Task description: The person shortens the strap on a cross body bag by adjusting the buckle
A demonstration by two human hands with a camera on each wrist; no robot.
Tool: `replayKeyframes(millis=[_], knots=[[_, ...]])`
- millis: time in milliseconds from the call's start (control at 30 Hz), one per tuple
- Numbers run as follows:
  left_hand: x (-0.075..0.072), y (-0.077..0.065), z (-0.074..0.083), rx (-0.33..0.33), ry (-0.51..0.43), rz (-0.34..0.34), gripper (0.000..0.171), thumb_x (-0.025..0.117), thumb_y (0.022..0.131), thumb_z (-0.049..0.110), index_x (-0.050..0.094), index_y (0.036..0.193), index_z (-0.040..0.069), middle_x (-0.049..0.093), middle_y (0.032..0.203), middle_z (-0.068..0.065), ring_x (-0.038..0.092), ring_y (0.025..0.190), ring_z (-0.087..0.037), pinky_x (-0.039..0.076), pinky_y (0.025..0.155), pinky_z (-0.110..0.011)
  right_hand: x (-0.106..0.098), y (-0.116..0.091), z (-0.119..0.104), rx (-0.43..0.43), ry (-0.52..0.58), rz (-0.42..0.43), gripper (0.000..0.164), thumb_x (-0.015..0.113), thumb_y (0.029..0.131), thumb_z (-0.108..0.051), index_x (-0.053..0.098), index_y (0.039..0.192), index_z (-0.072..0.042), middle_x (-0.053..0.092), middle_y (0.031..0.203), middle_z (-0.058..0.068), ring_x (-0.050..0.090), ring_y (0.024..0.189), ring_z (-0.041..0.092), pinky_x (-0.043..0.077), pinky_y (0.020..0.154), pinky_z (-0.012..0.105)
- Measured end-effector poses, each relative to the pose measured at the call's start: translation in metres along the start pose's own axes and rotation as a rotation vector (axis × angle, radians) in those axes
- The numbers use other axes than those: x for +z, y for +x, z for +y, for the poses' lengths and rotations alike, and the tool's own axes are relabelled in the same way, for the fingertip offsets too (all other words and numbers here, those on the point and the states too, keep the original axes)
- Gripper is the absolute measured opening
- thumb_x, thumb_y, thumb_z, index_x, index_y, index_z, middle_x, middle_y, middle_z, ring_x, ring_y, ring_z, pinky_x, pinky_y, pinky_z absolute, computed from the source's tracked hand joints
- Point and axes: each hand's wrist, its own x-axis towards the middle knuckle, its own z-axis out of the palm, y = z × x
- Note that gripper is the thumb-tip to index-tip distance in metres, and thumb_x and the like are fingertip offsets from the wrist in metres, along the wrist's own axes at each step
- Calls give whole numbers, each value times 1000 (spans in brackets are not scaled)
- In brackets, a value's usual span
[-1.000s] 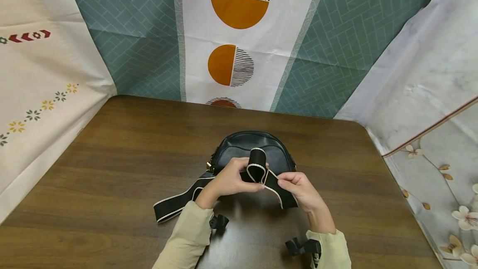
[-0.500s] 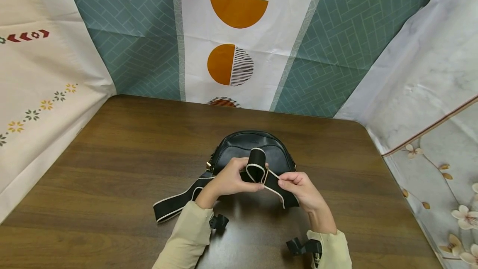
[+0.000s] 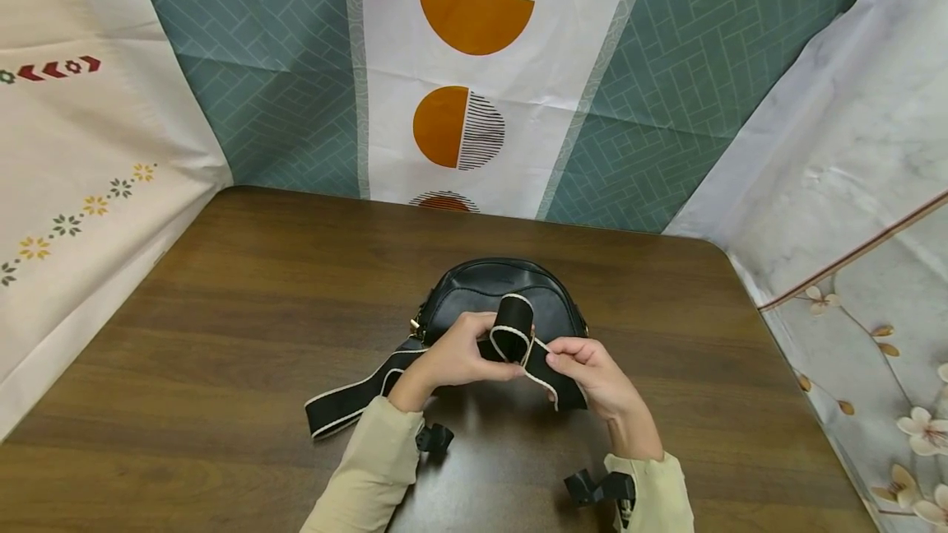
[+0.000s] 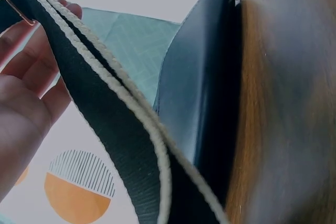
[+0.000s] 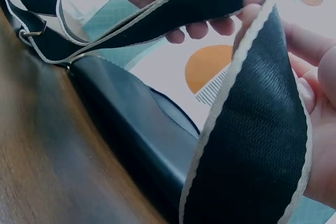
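A black handbag [image 3: 474,285] stands on the table. Its wide black strap [image 3: 351,405] has pale braided edges. In front of the bag, my left hand [image 3: 461,356] grips the strap by a thin gold buckle [image 4: 18,10], thumb in front. A loop of strap [image 3: 513,327] stands up from the buckle between my two hands. To its right, my right hand [image 3: 596,377] pinches the strap's edge between thumb and fingers. The right wrist view shows the broad strap [image 5: 247,135] running down past the right fingers, partly hiding the bag [image 5: 131,111].
A doubled length of strap lies on the brown wooden table [image 3: 222,311] at the left. Patterned cloths hang around it: a green and white one [image 3: 289,64] behind, a cream one [image 3: 89,138] left, a floral one [image 3: 852,270] right. Both wrists wear black camera mounts [image 3: 434,439].
My right hand has moved slightly left with the strap, toward the buckle. The upright loop leans a little farther right. My left hand and the bag have stayed in place.
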Motion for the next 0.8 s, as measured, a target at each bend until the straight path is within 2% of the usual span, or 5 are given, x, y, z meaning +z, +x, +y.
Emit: replayKeyframes(millis=[200, 367, 433, 600, 800], knots=[[2, 1, 0, -14, -15, -9, 32, 73, 64, -6, 61, 94, -7, 64, 87, -14, 56, 80, -9, 47, 73, -27, 1, 3, -2, -2, -15, 1, 26, 44, 91, 4, 66, 96, -9, 64, 82, -1, 57, 66, 9, 49, 56, 23], [7, 1, -3, -43, -88, -53, 37, 72, 66, -6, 59, 101, -9, 63, 93, -17, 57, 84, -8, 46, 77, -28, 2, 6, -1, -9, -78, 39, 26, 47, 91, 2, 67, 92, -13, 64, 83, -4, 56, 94, 9, 43, 80, 21], [8, 1, -4, -45, -97, -52, 36, 72, 67, -6, 59, 100, -9, 63, 93, -17, 57, 83, -8, 47, 77, -28, 3, 7, -1, -9, -89, 46, 26, 47, 90, 1, 68, 91, -15, 64, 83, -5, 54, 97, 8, 40, 82, 20], [7, 0, -4, -9, -43, -24, 37, 73, 66, -4, 60, 100, -9, 64, 93, -16, 57, 85, -9, 47, 75, -27, 5, 6, -3, -15, -62, 45, 24, 49, 89, 3, 67, 93, -12, 65, 82, -3, 56, 75, 7, 46, 64, 19], [4, -1, -5, 30, 3, 11, 37, 74, 66, -3, 60, 100, -8, 64, 91, -15, 58, 85, -11, 47, 75, -28, 0, 2, -6, -12, -24, 5, 26, 46, 89, 7, 64, 103, -6, 66, 86, 3, 61, 66, 13, 50, 60, 27]])
